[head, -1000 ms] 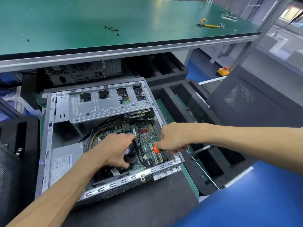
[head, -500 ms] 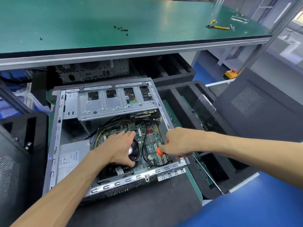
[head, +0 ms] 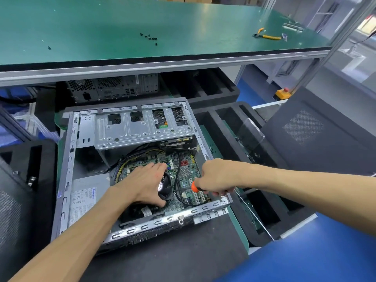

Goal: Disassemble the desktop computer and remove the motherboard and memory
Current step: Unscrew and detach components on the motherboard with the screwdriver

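Note:
An open desktop case (head: 67, 180) lies on its side on a low black surface. Inside it sits the green motherboard (head: 186, 174), with a black CPU cooler fan (head: 165, 187) in the middle and black and yellow cables (head: 132, 157) at its far left. My left hand (head: 145, 183) covers the fan, fingers spread over its top and thumb curled around its near edge. My right hand (head: 216, 176) grips a screwdriver with an orange-and-black handle (head: 195, 187) over the board's right part; its tip is hidden. A silver drive cage (head: 142, 129) spans the case's far side.
A power supply (head: 87, 198) fills the case's left corner. Black foam trays (head: 223, 119) stand to the right, a second computer (head: 114, 88) behind. On the green bench (head: 162, 21) above lie several small black screws (head: 150, 37) and yellow-handled pliers (head: 268, 36). A black side panel (head: 325, 139) leans at right.
The view has shifted slightly, so the case appears further right. My left hand stays on the fan; my right hand with the screwdriver has barely moved over the board.

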Demonstrator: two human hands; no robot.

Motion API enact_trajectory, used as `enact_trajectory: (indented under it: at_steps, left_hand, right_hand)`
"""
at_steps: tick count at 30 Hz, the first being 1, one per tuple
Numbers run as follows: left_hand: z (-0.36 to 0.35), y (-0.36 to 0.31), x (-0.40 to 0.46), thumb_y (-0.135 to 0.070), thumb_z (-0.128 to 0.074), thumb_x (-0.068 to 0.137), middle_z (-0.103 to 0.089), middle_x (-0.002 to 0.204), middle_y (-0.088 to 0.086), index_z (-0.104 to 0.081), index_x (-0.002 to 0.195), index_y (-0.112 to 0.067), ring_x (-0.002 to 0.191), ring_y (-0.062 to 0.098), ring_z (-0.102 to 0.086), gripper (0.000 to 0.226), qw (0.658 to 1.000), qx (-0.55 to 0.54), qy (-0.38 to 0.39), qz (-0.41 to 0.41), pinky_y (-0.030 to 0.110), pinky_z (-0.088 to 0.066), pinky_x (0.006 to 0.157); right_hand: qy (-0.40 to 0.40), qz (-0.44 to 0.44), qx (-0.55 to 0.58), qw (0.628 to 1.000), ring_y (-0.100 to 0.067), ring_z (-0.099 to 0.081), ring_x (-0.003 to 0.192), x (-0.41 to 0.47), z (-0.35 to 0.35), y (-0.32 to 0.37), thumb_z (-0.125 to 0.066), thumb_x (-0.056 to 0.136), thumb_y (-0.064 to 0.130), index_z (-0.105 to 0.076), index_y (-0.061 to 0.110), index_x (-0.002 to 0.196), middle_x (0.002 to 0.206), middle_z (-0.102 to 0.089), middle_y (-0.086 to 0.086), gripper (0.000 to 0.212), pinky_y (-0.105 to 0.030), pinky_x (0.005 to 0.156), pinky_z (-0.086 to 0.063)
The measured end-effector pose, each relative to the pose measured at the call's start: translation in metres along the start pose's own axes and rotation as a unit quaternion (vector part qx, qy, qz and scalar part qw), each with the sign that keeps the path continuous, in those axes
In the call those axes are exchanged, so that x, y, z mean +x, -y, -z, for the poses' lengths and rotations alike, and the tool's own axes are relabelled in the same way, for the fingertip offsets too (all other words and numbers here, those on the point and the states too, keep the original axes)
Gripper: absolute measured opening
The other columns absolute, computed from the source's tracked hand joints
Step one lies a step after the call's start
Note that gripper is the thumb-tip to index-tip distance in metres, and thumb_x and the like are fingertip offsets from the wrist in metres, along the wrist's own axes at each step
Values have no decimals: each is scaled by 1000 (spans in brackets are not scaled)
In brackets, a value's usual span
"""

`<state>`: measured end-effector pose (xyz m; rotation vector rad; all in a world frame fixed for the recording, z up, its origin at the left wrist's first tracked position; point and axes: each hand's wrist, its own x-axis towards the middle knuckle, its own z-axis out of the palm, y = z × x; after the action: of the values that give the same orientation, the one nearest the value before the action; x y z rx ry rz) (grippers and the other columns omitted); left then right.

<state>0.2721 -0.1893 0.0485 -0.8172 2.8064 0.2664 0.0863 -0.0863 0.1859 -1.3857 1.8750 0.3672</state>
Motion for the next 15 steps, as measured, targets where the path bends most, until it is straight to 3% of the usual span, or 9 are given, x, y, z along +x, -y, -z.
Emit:
enact_trajectory:
  at_steps: [2,7,12,15]
  left_hand:
    - [0,1,0,-75,-55,50,-32,87,-12,-27,102,-26,82,13,-37,76,1000,-3,0,1,28,-32,67]
    - [-2,2,2,-76,-54,48,-34,90,-10,-32,107,-23,83,14,-37,82,1000,-3,-3,5,28,-32,68]
    - [-3,3,2,-77,-53,48,-33,88,-10,-31,104,-24,81,14,-36,81,1000,-5,-7,0,28,-31,67]
    - [-3,3,1,-76,-54,48,-34,91,-10,-32,107,-23,83,15,-36,82,1000,-7,-6,1,28,-31,69]
  right_hand:
    - [6,-2,-23,1000,-21,-59,48,1,-2,3,-47,95,27,-75,-5,86,69,-74,-15,43,-14,35,-41]
    - [7,-11,-12,1000,-12,-48,31,-2,6,2,-51,95,32,-65,8,68,40,-56,3,38,-15,36,-40]
    - [-1,-5,-7,1000,-16,-52,39,-4,2,4,-51,93,30,-74,-2,84,51,-61,-3,40,-16,38,-43]
    - [2,-4,-14,1000,-15,-51,38,-4,0,4,-51,95,33,-71,2,78,47,-59,-1,41,-17,38,-44]
